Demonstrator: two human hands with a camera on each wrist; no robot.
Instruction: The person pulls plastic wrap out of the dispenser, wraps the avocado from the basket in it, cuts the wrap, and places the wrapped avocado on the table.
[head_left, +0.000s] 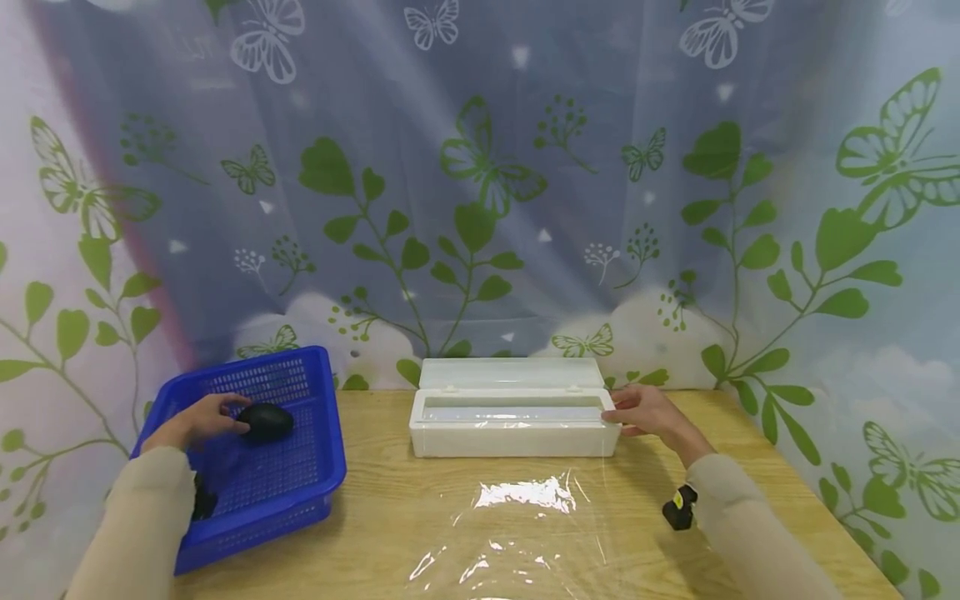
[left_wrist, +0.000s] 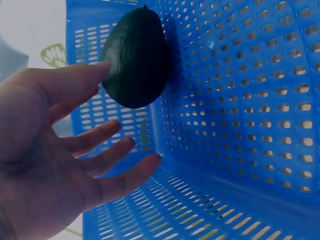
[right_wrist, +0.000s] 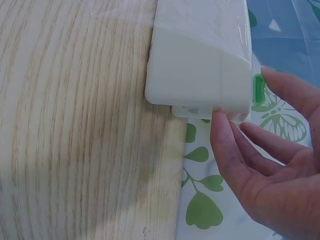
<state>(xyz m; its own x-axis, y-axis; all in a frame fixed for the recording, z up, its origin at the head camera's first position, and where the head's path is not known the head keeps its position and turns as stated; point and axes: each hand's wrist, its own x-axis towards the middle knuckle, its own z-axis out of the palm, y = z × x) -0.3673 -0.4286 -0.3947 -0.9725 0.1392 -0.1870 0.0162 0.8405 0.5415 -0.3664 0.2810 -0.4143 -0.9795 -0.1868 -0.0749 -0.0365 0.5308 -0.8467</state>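
Note:
A dark green avocado lies in the blue plastic basket on the left. My left hand is at its side, fingers spread and loosely bent, not wrapped around it. In the left wrist view the thumb tip overlaps the avocado; whether it touches is hard to tell. My right hand touches the right end of a long white box, its lid raised at the back. A roll of clear film sits inside, and a sheet of clear film spreads from it across the table.
A small black object with a yellow mark lies on the wooden table beside my right sleeve. Another dark thing sits in the basket, partly hidden by my left sleeve. A patterned curtain hangs behind the table.

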